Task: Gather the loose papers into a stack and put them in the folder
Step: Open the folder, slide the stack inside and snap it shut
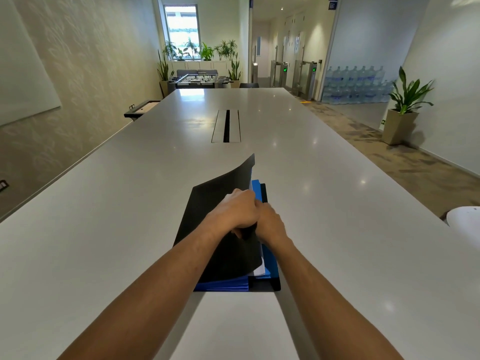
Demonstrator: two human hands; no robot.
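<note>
folder (223,245) under hands, bare table (130,203) around

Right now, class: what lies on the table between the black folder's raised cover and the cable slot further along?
Nothing: in the head view the table is bare between the folder cover and the cable slot.

I count one long white table (130,203) under my two hands, left hand (235,210) and right hand (271,224). On it lies one black folder with blue inner sleeves (207,203) and one grey cable hatch (226,126) farther off. To the far right stands one potted green plant in a beige planter (405,107).
</note>
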